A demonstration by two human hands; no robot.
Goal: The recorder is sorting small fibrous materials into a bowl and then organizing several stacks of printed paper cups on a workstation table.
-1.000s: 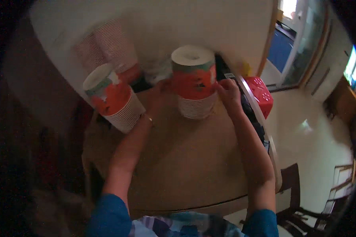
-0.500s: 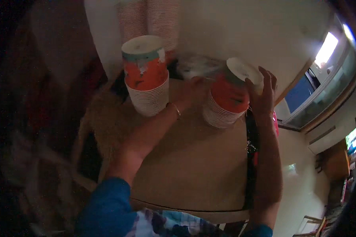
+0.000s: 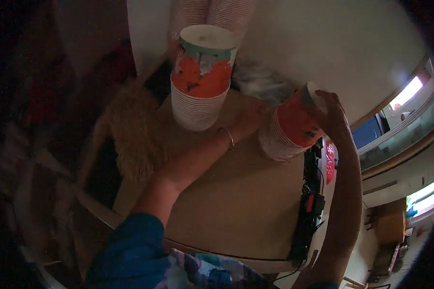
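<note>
The tan tabletop (image 3: 236, 207) carries the work. The rear stacks (image 3: 231, 14), pale and ribbed, stand at its far side, cut by the top edge of the view. In front of them, the upright stack (image 3: 197, 79) of nested cups sits base-up on the tabletop, its printed cup orange and green above white rims. The tilted stack (image 3: 296, 125), of the same kind, is located to its right, between the hands, with its top leaning right; lower-end contact cannot be confirmed. A clear bag (image 3: 260, 84) lies behind, between both stacks. The right hand (image 3: 329, 113) is partly closed, fingers curved over the tilted stack's base end, gripping it. The left hand (image 3: 253, 115) is at this stack's left side; its fingers are blurred, so opening and grip cannot be determined. A thin bracelet (image 3: 232, 139) encircles the left wrist.
</note>
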